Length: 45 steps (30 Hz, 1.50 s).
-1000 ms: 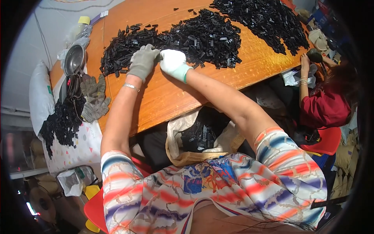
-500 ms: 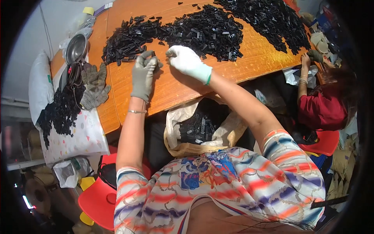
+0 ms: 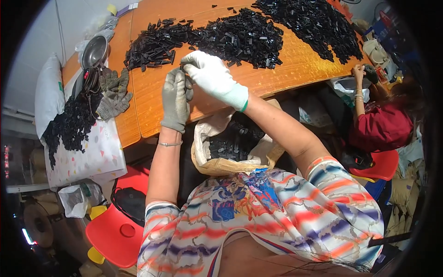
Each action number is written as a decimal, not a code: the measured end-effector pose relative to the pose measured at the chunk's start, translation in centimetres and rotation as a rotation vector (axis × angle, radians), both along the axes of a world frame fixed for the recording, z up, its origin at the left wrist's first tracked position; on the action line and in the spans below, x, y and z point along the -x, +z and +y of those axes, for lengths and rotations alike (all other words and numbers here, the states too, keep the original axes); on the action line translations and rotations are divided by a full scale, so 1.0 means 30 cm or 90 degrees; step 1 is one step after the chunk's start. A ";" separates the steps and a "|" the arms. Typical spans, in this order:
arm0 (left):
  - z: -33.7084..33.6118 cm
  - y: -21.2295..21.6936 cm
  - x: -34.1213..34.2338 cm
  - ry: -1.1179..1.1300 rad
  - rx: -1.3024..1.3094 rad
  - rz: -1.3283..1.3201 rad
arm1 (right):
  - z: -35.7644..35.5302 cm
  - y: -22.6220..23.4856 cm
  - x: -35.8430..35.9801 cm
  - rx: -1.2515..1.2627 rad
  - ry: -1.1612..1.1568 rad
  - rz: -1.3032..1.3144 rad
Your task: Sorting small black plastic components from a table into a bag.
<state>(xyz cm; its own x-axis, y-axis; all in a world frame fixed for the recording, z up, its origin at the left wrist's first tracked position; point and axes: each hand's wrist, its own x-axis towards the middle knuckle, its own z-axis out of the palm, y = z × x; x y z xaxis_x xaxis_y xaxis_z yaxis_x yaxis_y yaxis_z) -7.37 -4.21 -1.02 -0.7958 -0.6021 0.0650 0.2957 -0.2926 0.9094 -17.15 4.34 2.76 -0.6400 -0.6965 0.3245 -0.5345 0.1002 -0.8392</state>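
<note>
My left hand, in a grey glove, is closed with its fingertips up, above the table's near side. My right hand, in a white glove with a green cuff edge, is closed too, and its fingertips meet the left ones. A dark sliver shows between them, seemingly a small black plastic piece, mostly hidden by the fingers. Just beyond my hands lie a pile of black plastic pieces and a larger pile. Below my forearms an open sack rests at my lap, with more black pieces inside.
Another heap of black pieces covers the wooden table's far right. At left are a metal bowl, a worn work glove and dark scraps. A person in a red top sits at right. A red chair stands lower left.
My hands were apart and are now together at the fingertips. The right moved left, the left slightly right and down. The view has shifted a little.
</note>
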 end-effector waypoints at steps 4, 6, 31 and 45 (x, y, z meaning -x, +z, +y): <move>0.016 0.008 -0.003 0.029 0.020 -0.014 | 0.009 0.002 -0.004 -0.024 -0.007 0.048; 0.019 0.003 -0.011 0.038 0.016 -0.016 | 0.009 0.012 -0.023 -0.034 -0.016 0.072; 0.007 -0.008 0.111 0.018 0.013 -0.161 | 0.011 -0.040 0.069 -0.225 -0.032 0.274; 0.093 -0.118 -0.076 -0.191 -0.278 -0.067 | 0.150 -0.104 0.114 -0.065 0.344 -0.191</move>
<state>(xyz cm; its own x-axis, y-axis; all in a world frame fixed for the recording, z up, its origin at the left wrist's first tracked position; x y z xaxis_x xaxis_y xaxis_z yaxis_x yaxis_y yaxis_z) -5.09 -1.43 -4.56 -0.9257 -0.3004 -0.2300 0.0549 -0.7081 0.7040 -20.58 8.85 -0.35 -0.2418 -0.9652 0.0996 -0.2753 -0.0302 -0.9609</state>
